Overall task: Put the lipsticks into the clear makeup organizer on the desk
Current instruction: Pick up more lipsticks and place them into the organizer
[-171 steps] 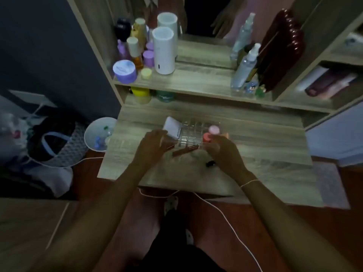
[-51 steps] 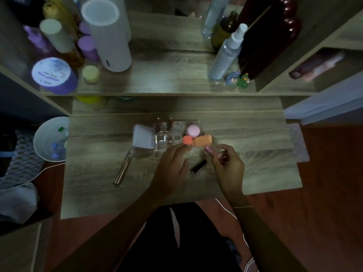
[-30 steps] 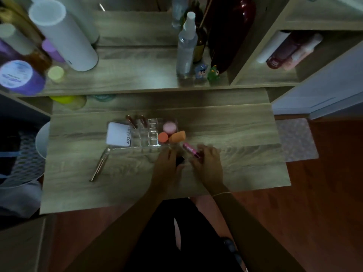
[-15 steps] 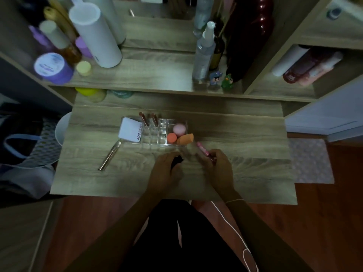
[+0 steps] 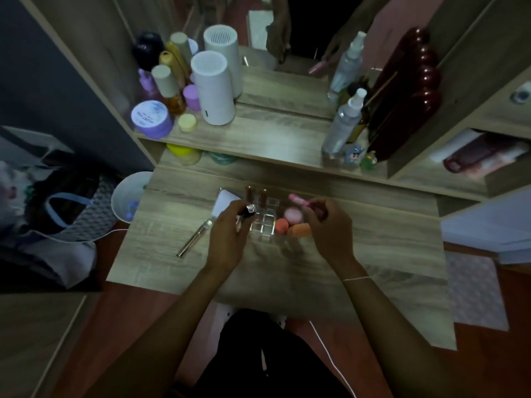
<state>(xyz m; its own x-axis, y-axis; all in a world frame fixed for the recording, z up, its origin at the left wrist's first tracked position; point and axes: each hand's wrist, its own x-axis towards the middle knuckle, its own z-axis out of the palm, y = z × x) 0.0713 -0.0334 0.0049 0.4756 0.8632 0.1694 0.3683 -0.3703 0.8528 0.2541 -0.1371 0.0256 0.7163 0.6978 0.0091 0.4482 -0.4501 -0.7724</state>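
The clear makeup organizer [image 5: 265,222] sits mid-desk with two brown lipsticks [image 5: 255,194] standing in its back cells. My left hand [image 5: 230,237] grips a dark lipstick [image 5: 247,211] with a shiny end over the organizer's left part. My right hand [image 5: 327,225] holds a pink lipstick [image 5: 297,199] above the organizer's right back side. A long metallic lipstick tube [image 5: 194,239] lies on the desk to the left of my left hand.
Pink and orange sponges [image 5: 291,224] fill the organizer's right section; a white card [image 5: 225,203] leans at its left. The shelf above carries jars, bottles and a white cylinder [image 5: 212,89]. A white bin [image 5: 129,196] stands left of the desk.
Both hands have lifted from the desk front to the organizer. The left hand now carries the dark lipstick that lay on the desk; the right still carries the pink one.
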